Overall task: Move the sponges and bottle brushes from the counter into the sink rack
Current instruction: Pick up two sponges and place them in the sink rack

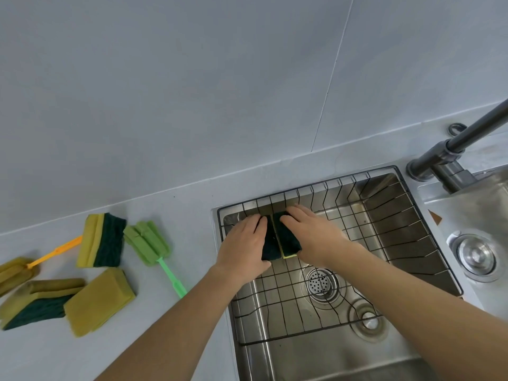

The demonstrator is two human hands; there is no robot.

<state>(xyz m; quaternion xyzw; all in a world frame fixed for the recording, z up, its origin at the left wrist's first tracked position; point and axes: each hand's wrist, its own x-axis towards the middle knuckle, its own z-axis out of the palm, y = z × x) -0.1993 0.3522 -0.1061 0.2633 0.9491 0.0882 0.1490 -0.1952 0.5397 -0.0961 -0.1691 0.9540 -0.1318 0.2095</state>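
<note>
Two yellow sponges with dark green scrub pads stand on edge, side by side, in the back left corner of the black wire sink rack (395,259). My left hand (242,246) grips the left sponge (270,247). My right hand (313,232) grips the right sponge (290,242). On the counter to the left lie three more sponges (100,240) (35,303) (100,301), a green bottle brush (148,242) with a green handle, and a yellow bottle brush (13,270) with an orange handle.
The rack sits in a steel sink (316,353) with a drain strainer (319,283) below it. A dark faucet (450,149) rises at the back right, and a second basin with a round drain (477,255) lies to the right. A grey tiled wall stands behind.
</note>
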